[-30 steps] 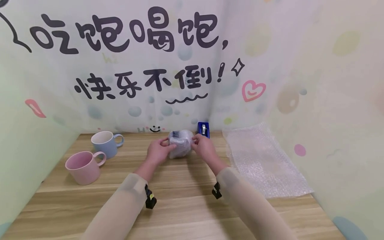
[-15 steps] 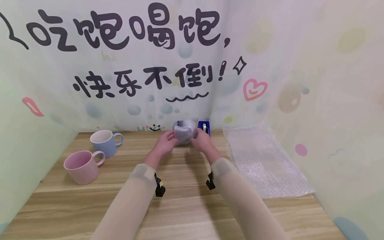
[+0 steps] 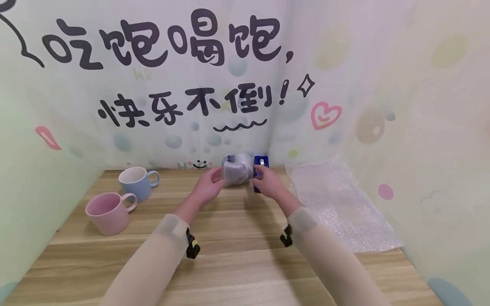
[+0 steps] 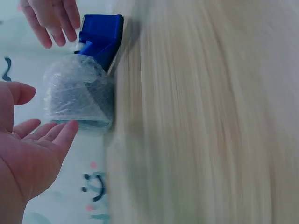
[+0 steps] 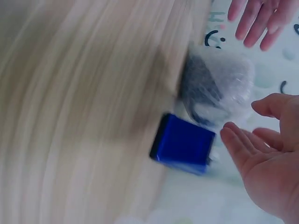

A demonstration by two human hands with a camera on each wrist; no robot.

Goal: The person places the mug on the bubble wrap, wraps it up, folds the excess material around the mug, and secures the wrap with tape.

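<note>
A bundle wrapped in bubble wrap [image 3: 237, 171] stands at the back of the table against the wall. Its contents show only as a dark patch through the film. My left hand [image 3: 208, 185] is at its left side with fingers loosely spread and the palm facing it. On the other side, my right hand [image 3: 269, 183] has relaxed fingers, held just off the bundle. Both wrist views show the bundle [image 4: 79, 93] standing between the two hands, with neither gripping it. A blue tape dispenser [image 5: 184, 142] sits right beside the bundle, partly behind my right hand in the head view.
A blue mug [image 3: 135, 185] and a pink mug [image 3: 109, 216] stand on the left of the wooden table [image 3: 229, 263]. A flat sheet of bubble wrap [image 3: 344, 208] lies along the right, by the side wall.
The bundle has moved back and slightly right to the wall beside the tape dispenser. Both hands have let go of it and drawn apart, the right one shifting rightward.
</note>
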